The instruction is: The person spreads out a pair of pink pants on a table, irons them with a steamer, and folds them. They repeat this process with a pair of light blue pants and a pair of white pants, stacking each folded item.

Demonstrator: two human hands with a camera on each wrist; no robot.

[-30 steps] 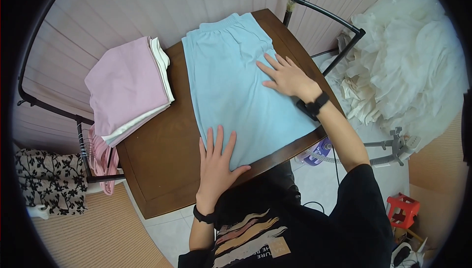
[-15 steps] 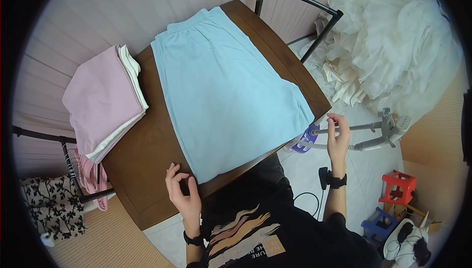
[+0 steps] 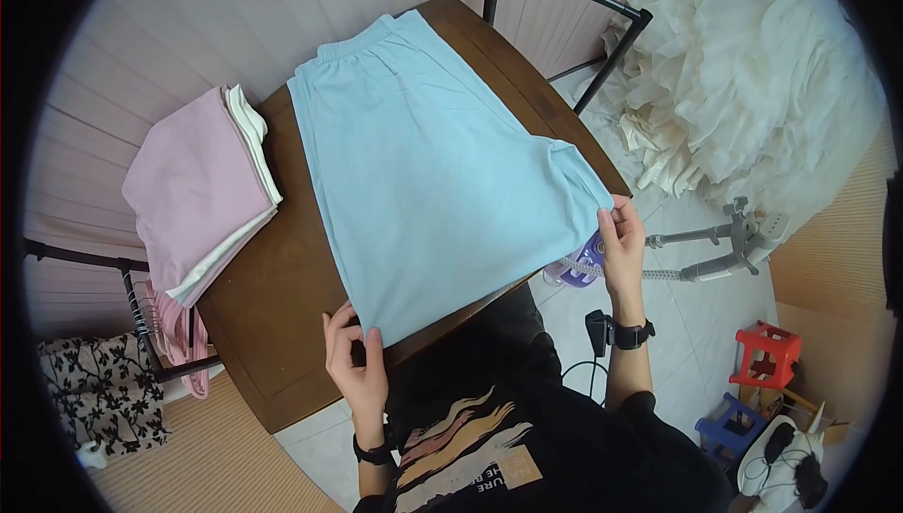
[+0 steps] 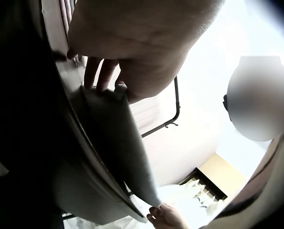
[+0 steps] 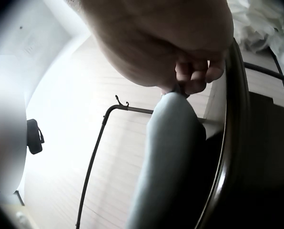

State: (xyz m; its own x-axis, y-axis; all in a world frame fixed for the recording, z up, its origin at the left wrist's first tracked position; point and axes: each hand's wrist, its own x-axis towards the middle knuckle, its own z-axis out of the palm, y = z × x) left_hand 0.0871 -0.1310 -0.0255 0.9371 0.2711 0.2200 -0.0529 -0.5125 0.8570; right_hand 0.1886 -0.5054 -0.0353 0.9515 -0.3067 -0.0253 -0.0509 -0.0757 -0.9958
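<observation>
A light blue garment (image 3: 423, 174) with a gathered waistband at its far end lies spread over the brown wooden table (image 3: 273, 344). My left hand (image 3: 359, 372) pinches its near left corner between thumb and fingers. At the near right corner my right hand (image 3: 623, 254) pinches the fabric, which is slightly raised there. In the left wrist view the garment's edge (image 4: 137, 152) stretches from my left hand (image 4: 137, 52) towards the right one. The right wrist view has the cloth (image 5: 168, 138) held at the fingertips of my right hand (image 5: 166, 43).
Folded pink and white clothes (image 3: 202, 184) lie on the table's left side. Black rack bars (image 3: 611, 62) stand at both sides. To the right are a white ruffled dress (image 3: 743, 71), a grey steamer pole (image 3: 743, 240), a red stool (image 3: 767, 353) and a blue stool (image 3: 732, 426).
Both hands left their flat spots on the cloth, moved to its near corners and took hold of them. The right corner has risen a little. The head view has shifted.
</observation>
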